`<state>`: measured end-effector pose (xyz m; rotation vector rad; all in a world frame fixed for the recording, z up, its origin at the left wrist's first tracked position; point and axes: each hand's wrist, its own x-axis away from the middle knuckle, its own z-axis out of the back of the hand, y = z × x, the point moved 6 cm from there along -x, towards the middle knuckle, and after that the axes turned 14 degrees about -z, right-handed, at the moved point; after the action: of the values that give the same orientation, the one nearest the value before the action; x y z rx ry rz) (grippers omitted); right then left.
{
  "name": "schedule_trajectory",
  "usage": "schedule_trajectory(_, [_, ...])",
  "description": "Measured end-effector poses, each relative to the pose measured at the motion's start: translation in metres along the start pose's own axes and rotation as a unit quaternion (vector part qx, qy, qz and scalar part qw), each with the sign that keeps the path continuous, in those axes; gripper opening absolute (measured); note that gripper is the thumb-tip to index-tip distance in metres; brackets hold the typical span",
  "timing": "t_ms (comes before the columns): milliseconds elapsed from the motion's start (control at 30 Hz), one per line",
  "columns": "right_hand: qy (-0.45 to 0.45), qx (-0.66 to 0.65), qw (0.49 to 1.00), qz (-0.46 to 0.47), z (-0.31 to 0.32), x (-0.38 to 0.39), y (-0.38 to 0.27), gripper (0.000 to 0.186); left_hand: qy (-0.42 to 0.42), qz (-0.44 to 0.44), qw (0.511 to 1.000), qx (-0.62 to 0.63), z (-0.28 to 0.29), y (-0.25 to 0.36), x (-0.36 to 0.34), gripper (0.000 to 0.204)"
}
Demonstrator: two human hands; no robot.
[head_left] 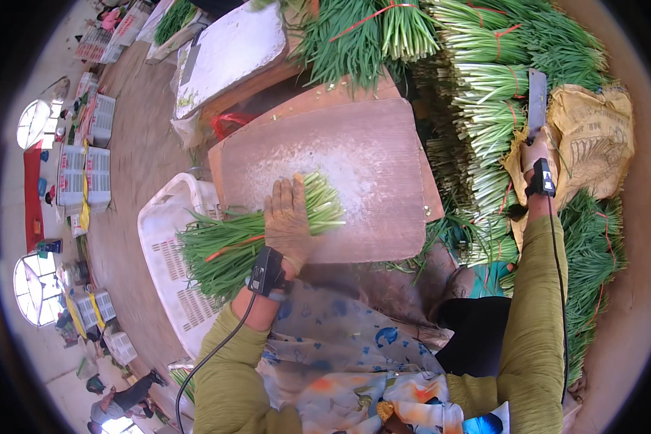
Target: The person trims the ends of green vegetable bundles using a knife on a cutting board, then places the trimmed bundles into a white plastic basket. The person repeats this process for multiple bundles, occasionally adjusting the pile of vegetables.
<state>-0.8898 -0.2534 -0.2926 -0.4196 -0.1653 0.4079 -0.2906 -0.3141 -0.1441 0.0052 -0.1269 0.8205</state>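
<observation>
My left hand [288, 223] rests over a bunch of garlic chives [224, 242], its fingers together across the stalks and its thumb hidden. The bunch is tied with a red band and lies on the left part of a worn wooden board [390, 166]. Its pale stalk ends point right, and the green leaves hang over the board's left edge. Off to the right, my right hand [539, 148] is closed round the handle of a cleaver [537, 101], blade pointing away from me. That hand is by a yellow woven sack [593, 130], above the stacked chives.
Banded bunches of chives [492, 130] are piled along the right, and more [369, 32] lie beyond the board. A white plastic basket [173, 267] stands left of the board. Another work surface with a white top [231, 54] is at the far left. Crates [83, 177] line the background.
</observation>
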Motion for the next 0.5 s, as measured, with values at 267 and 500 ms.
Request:
schedule_trajectory(267, [0.027, -0.166, 0.983, 0.068, 0.100, 0.040, -0.037, 0.037, -0.089, 0.094, 0.988, 0.078, -0.001, -0.023, -0.022, 0.115])
schedule_trajectory(500, [-0.384, -0.187, 0.904, 0.011, 0.106, 0.321, -0.137, 0.031, -0.107, 0.106, 0.985, 0.078, 0.005, -0.024, -0.026, 0.077])
